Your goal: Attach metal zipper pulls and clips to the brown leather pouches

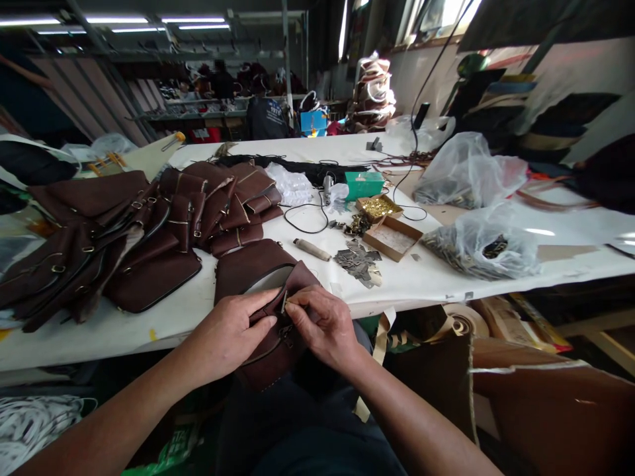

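Observation:
A dark brown leather bag piece (251, 261) lies across the table's front edge and hangs toward my lap, with an open zipped slot showing pale lining. My left hand (233, 334) grips the folded leather beside that slot, thumb on top. Close against it, my right hand (325, 324) pinches a small flat metal strip (284, 303) at the leather's edge. Whether the strip passes through the leather I cannot tell. Just beyond, grey metal plates (358, 261) lie in a loose heap near a tool with a pale wrapped handle (311, 249).
Finished-looking brown bags (149, 231) pile up at the left. Small open boxes, one of gold-coloured fittings (380, 207), stand right of centre by a green box (364, 186). Clear plastic bags (481, 241) of metal parts sit at the right. Below is a large cardboard box (546, 403).

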Tool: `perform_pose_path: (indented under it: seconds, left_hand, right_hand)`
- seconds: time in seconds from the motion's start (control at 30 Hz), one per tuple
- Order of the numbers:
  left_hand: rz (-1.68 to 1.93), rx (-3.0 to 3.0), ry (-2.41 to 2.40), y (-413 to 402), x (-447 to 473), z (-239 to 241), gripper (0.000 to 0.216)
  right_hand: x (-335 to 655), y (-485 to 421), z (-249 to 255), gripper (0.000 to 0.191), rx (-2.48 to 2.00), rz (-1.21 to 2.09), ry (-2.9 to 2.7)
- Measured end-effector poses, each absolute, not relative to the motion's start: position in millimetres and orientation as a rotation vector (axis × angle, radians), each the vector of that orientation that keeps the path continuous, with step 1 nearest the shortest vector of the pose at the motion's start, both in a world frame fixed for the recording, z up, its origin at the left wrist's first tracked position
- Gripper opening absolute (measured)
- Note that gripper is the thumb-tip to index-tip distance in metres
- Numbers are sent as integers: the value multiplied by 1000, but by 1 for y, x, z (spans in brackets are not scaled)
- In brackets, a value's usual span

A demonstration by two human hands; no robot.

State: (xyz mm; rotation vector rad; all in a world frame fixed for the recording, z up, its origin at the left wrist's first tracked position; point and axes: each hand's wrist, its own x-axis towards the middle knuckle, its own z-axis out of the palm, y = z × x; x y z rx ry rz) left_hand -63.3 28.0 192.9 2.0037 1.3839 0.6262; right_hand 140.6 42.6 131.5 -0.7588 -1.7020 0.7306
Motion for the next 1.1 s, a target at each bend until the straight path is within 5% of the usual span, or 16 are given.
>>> perform_pose_path:
  seconds: [0.27,0.83,1.1]
  left_hand:
    - [618,1694,1338,33,-69,199,41]
    - [567,1821,1399,21,-63,197,44]
    - [563,1901,1516,18,-61,198,41]
  right_hand:
    - [148,47,132,13,-809,824,-1681]
    - [132,36,120,8,-931,439,-1624]
    - [144,35,122,16,-824,697,-1655]
